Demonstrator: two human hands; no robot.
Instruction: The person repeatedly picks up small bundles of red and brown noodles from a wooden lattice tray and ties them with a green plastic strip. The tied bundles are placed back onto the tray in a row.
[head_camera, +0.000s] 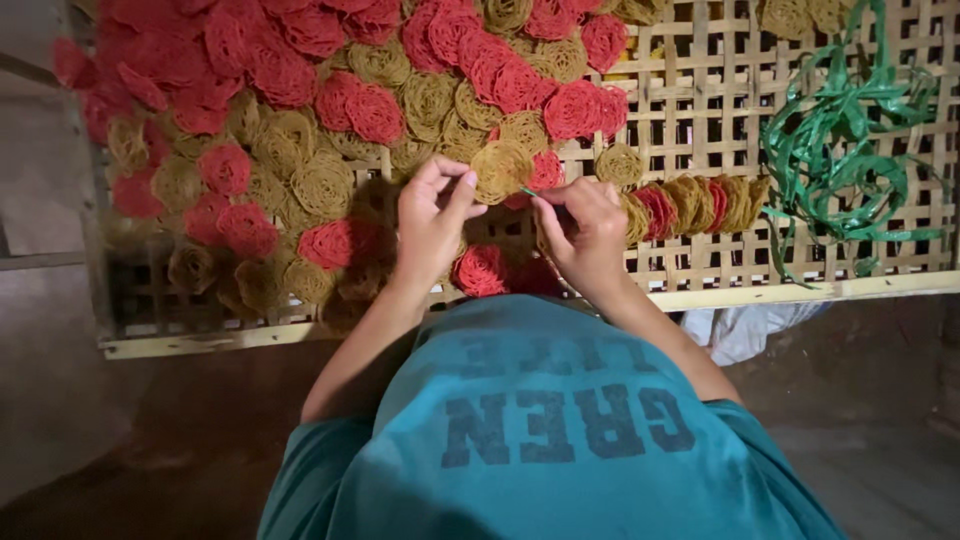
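- Pinched between thumb and fingertips, the left hand (432, 215) holds the edge of a tan coiled disc (500, 168) just above the bamboo rack.
- Closed as well, the right hand (585, 228) grips the end of a thin green strip (527, 190), which reaches toward that disc between the two hands.
- Both hands work close together over the near middle of the woven bamboo rack (700, 110).
- Red and tan coiled discs (300, 110) cover the rack's left and upper part, many overlapping.
- To the right of the right hand, a row of discs (700, 205) stands on edge, packed side by side, red ones among the tan.
- Further right, a loose tangle of green strips (840, 150) lies on the rack, well apart from the hands.
- Below the hands, the person's teal shirt (540, 430) fills the foreground.
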